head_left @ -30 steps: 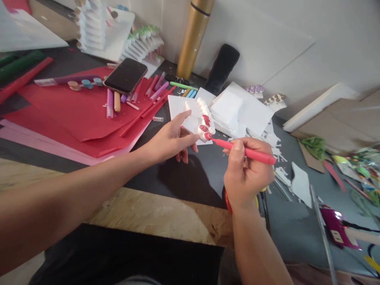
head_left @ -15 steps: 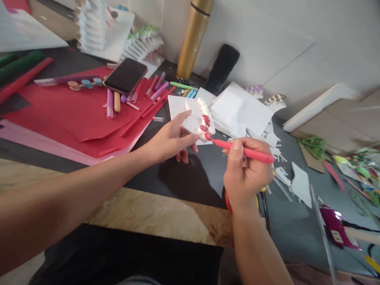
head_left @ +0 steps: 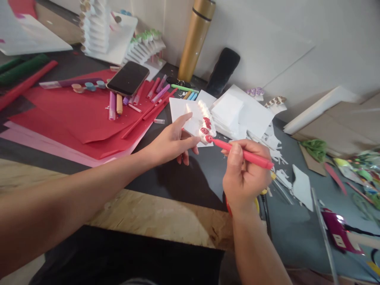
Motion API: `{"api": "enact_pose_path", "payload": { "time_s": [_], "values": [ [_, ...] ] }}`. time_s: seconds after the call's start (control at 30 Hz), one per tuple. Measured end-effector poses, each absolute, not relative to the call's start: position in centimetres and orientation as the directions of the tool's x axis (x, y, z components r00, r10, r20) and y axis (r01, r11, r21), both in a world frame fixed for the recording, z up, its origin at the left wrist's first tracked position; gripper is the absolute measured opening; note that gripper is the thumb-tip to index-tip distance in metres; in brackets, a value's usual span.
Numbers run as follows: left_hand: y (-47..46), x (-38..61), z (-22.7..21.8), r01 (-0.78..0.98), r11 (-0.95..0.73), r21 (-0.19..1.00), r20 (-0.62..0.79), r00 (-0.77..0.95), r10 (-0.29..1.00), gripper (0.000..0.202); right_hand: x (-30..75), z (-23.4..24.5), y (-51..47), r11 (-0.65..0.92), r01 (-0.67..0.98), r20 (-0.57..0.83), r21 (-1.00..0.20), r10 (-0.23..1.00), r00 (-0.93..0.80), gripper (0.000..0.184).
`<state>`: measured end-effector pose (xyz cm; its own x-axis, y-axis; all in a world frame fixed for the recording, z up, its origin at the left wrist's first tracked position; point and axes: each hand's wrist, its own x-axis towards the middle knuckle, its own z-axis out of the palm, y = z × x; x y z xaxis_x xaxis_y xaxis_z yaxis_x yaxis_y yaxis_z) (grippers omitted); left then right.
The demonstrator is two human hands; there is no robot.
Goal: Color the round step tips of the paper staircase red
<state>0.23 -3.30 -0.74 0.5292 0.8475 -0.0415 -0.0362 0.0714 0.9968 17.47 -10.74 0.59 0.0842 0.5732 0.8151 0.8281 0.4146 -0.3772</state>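
Observation:
A red felt-tip marker [head_left: 221,144] is gripped in my right hand [head_left: 246,170], its tip touching the end of a white, bumpy piece [head_left: 202,109]. Patches of red colour cover part of the bumps, mostly at the near end. My left hand [head_left: 175,142] holds the white card [head_left: 179,107] that bears this piece, thumb near the bumps and the index finger over the card. The other fingers curl underneath and are partly hidden.
Red paper sheets [head_left: 68,109] lie left, with a phone [head_left: 128,78] and several markers on them. A gold bottle [head_left: 196,41] and a black case [head_left: 223,71] stand behind. White sheets [head_left: 228,111] and scraps are to the right, near a magenta device [head_left: 338,229].
The whole view has shifted slightly. The marker remains at the end bump, its tip a little further left over it. Both hands keep their hold.

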Motion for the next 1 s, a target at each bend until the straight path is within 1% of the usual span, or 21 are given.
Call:
{"api": "enact_pose_path", "payload": {
  "time_s": [0.47, 0.7, 0.9, 1.0],
  "values": [
    [-3.31, 0.20, -0.70, -0.031, 0.068, 0.997, -0.042, 0.524, 0.851, 0.086, 17.42, 0.58, -10.55, 0.413, 0.811, 0.807, -0.414, 0.579, 0.116, 0.006],
    [-3.30, 0.18, -0.79, -0.042, 0.073, 0.996, -0.040, 0.529, 0.847, 0.087, 17.53, 0.66, -10.60, 0.411, 0.829, 0.827, -0.379, 0.552, 0.105, 0.006],
    [-3.35, 0.19, -0.72, -0.037, 0.068, 0.997, -0.039, 0.524, 0.851, 0.087, 17.60, 0.44, -10.58, 0.410, 0.808, 0.798, -0.424, 0.591, 0.119, 0.007],
    [-3.35, 0.19, -0.69, -0.037, 0.070, 0.997, -0.040, 0.527, 0.849, 0.087, 17.59, 0.42, -10.54, 0.405, 0.818, 0.810, -0.409, 0.574, 0.121, 0.006]
  ]
}}
